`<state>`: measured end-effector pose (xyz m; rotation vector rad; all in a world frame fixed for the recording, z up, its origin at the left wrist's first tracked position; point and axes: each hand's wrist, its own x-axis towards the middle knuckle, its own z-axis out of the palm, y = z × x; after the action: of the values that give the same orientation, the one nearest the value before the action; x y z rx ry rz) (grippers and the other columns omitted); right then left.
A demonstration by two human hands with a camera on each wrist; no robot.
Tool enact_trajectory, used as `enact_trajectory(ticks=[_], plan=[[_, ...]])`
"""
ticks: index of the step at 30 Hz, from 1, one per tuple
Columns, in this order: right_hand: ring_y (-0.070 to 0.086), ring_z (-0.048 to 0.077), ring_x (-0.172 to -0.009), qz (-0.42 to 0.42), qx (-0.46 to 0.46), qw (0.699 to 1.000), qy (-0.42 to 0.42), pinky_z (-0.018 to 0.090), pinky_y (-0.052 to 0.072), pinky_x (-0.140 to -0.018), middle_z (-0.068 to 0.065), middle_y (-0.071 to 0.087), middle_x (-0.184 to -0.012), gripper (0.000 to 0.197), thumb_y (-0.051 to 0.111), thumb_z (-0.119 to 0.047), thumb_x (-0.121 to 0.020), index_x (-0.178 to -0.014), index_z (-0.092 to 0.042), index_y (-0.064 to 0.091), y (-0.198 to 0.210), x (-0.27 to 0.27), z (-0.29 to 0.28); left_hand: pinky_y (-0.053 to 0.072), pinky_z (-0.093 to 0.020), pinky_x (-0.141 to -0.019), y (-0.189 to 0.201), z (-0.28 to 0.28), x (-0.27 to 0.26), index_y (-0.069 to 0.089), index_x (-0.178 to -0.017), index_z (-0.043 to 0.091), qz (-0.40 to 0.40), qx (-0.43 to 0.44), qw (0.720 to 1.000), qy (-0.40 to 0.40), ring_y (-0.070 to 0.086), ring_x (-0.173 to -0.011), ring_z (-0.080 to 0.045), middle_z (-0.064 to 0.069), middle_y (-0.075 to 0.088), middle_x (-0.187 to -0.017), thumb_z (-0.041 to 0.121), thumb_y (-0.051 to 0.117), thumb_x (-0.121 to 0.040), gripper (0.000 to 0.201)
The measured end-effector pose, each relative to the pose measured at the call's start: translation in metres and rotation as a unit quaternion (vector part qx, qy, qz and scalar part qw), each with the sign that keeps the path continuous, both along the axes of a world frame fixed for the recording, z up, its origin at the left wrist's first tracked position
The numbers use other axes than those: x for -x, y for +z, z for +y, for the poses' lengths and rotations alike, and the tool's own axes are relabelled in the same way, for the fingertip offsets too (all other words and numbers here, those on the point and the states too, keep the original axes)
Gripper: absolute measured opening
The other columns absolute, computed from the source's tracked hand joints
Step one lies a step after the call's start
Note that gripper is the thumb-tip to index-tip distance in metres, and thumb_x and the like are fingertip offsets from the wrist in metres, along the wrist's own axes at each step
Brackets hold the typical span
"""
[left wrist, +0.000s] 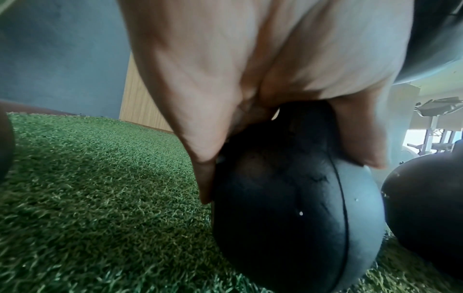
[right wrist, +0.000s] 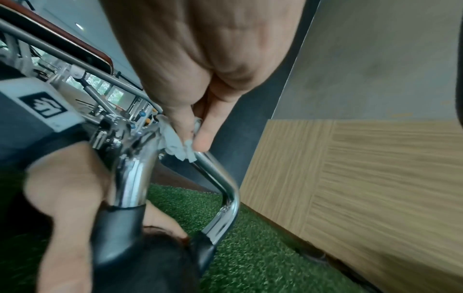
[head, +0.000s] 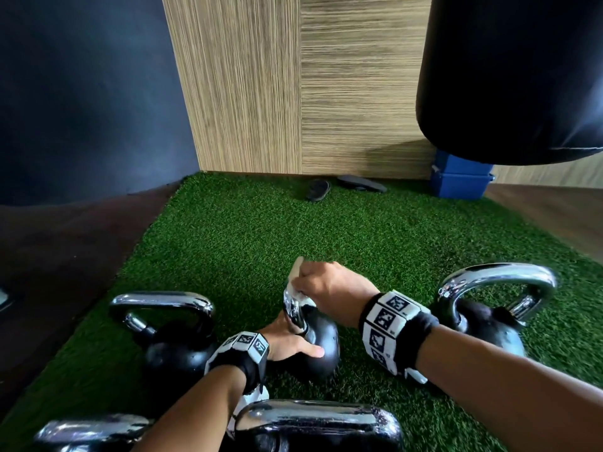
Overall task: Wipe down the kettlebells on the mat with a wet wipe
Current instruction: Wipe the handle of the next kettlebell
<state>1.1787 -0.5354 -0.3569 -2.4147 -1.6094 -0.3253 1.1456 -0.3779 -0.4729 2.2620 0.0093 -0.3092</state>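
Observation:
A small black kettlebell [head: 321, 347] with a chrome handle [head: 292, 309] stands mid-mat. My left hand [head: 287, 340] grips its black body [left wrist: 280, 208], thumb on one side and fingers on the other. My right hand [head: 329, 288] pinches a white wet wipe [head: 297, 269] around the top of that handle; in the right wrist view the wipe [right wrist: 179, 146] is wrapped on the chrome bar [right wrist: 218, 178] under thumb and fingers. Other kettlebells stand at the left [head: 176, 340], right [head: 489, 314] and near edge [head: 313, 425].
Green turf mat [head: 248, 230] runs to a wood-panel wall [head: 293, 93]. A pair of dark slippers [head: 342, 185] and a blue box [head: 460, 181] lie at the far edge. A black punching bag [head: 512, 76] hangs at upper right. Dark floor borders the mat on the left.

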Motion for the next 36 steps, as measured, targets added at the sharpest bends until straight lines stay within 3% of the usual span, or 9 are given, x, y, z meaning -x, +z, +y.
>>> enact_trajectory(ticks=[5,10,15,19,24,27,29,32,36], plan=[[0.057,-0.001,-0.065,0.119,-0.073,0.990,-0.034,0.008,0.051,-0.063,-0.002,0.072,-0.089,0.009,0.072,-0.014,-0.087,-0.094,-0.009,0.075,0.004,0.008,0.000,0.043,-0.007,-0.081,0.000,0.000,0.005,0.062,-0.102,0.029,-0.019,0.037,0.999,-0.003,0.056,-0.078,0.022,0.033,0.065,-0.093,0.020,0.084,-0.077,0.035],[0.064,-0.004,-0.060,0.276,-0.082,0.955,-0.075,0.013,0.055,-0.060,-0.012,0.068,-0.072,0.013,0.083,-0.018,-0.076,-0.075,-0.018,0.071,-0.008,0.001,-0.004,0.023,0.004,-0.088,0.000,0.001,0.006,0.042,-0.137,0.032,-0.030,-0.001,0.999,-0.016,0.042,-0.113,0.006,0.039,0.038,-0.113,0.030,0.080,-0.082,0.067],[0.063,-0.004,-0.058,0.298,-0.071,0.947,-0.101,0.012,0.052,-0.055,-0.008,0.070,-0.072,0.013,0.083,-0.018,-0.076,-0.074,-0.021,0.070,-0.024,-0.003,-0.006,0.025,0.001,-0.079,-0.002,0.001,0.005,0.053,-0.122,0.039,-0.014,-0.026,0.999,-0.039,0.048,-0.110,-0.002,0.020,0.055,-0.125,0.037,0.078,-0.082,0.047],[0.058,0.005,-0.060,0.267,-0.030,0.957,-0.106,0.009,0.044,-0.050,0.000,0.072,-0.079,0.005,0.076,-0.010,-0.078,-0.082,-0.009,0.074,-0.038,0.001,-0.004,0.039,-0.013,-0.084,-0.004,0.001,0.005,0.057,-0.091,0.040,-0.009,-0.039,0.998,-0.048,0.052,-0.081,0.009,0.025,0.057,-0.092,0.028,0.078,-0.086,0.025],[0.056,-0.009,-0.050,0.339,-0.007,0.937,-0.082,0.006,0.040,-0.046,-0.018,0.064,-0.074,0.026,0.067,-0.002,-0.087,-0.111,-0.009,0.074,-0.040,-0.004,-0.008,0.021,0.016,-0.075,-0.007,0.010,0.007,0.056,-0.129,0.041,0.002,0.026,0.995,-0.091,0.040,-0.096,0.035,0.040,0.040,-0.121,0.016,0.078,-0.083,0.056],[0.051,-0.013,-0.041,0.373,0.031,0.924,-0.079,0.005,0.035,-0.039,-0.023,0.059,-0.070,0.035,0.059,0.005,-0.089,-0.117,-0.010,0.072,-0.041,-0.008,-0.007,0.036,-0.004,-0.098,-0.008,0.010,0.007,0.054,-0.138,0.029,0.029,0.026,0.998,-0.058,0.049,-0.112,0.019,0.020,0.052,-0.136,0.022,0.082,-0.081,0.064],[0.055,-0.012,-0.047,0.400,0.040,0.913,-0.069,0.006,0.039,-0.044,-0.019,0.064,-0.077,0.034,0.057,0.006,-0.089,-0.115,-0.010,0.072,-0.038,-0.011,-0.008,0.045,-0.018,-0.101,-0.007,0.008,0.007,0.061,-0.125,0.025,0.048,-0.019,0.997,-0.059,0.057,-0.104,0.006,0.009,0.066,-0.125,0.027,0.083,-0.080,0.049],[0.063,-0.006,-0.065,0.448,0.024,0.893,-0.034,0.014,0.048,-0.062,-0.003,0.073,-0.092,0.030,0.060,0.006,-0.089,-0.090,-0.020,0.076,-0.035,-0.013,-0.011,0.038,0.003,-0.066,-0.006,0.006,0.009,0.056,-0.081,0.031,0.053,-0.062,0.994,-0.075,0.054,-0.067,0.021,0.028,0.064,-0.077,0.024,0.083,-0.079,0.028],[0.062,0.001,-0.064,0.528,0.015,0.847,-0.054,0.013,0.048,-0.057,-0.005,0.073,-0.088,0.047,0.054,0.009,-0.089,-0.079,-0.032,0.073,-0.043,-0.009,-0.015,0.034,0.001,-0.073,-0.003,0.002,0.013,0.060,-0.089,0.029,0.031,-0.088,0.991,-0.096,0.050,-0.079,0.016,0.026,0.058,-0.090,0.028,0.083,-0.080,0.025]])
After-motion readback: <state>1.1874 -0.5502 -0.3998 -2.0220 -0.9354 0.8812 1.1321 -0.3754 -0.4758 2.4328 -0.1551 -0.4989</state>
